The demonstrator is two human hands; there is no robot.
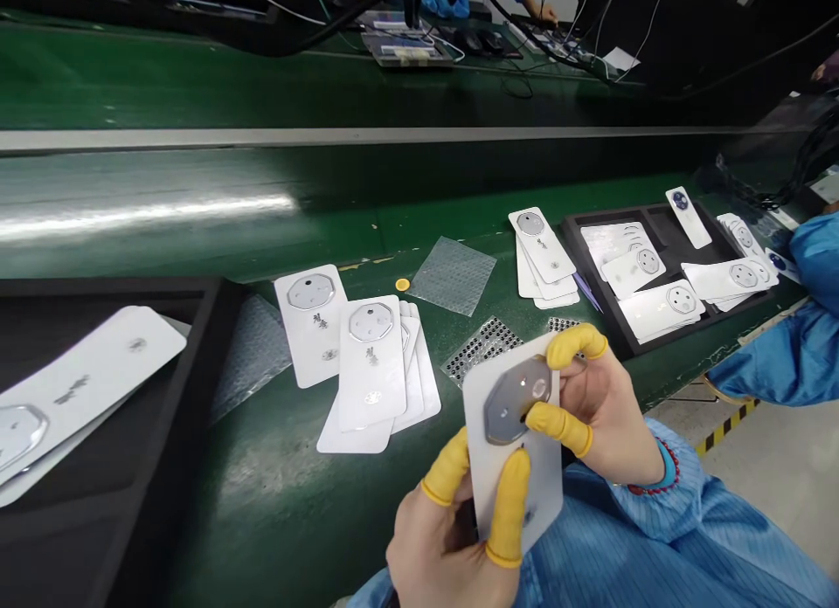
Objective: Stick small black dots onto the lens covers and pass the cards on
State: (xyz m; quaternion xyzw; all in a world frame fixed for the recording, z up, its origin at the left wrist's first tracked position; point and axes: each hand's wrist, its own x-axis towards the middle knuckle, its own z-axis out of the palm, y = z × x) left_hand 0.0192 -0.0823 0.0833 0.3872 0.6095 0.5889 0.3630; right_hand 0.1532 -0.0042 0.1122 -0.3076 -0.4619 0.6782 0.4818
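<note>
Both of my hands hold one white phone back cover (547, 481) up in front of me, over the table's near edge. Its grey octagonal camera plate (508, 407) faces me. My left hand (446, 547) grips the lower part between thumb and fingers. My right hand (606, 403) pinches the upper right side, with one yellow-capped fingertip against a small dark hole in the plate. Yellow finger cots cover several fingertips. Beyond the cover lies a clear sheet of black dots (488, 342). To its left is a loose pile of similar white covers (373, 394).
A black tray (223, 328) with covers stands at the left. Another divided black tray (665, 228) with covers is at the right. Bubble wrap (452, 276), a yellow disc (402, 285) and a stack of covers (541, 250) lie between. A co-worker's blue sleeve (773, 346) is at far right.
</note>
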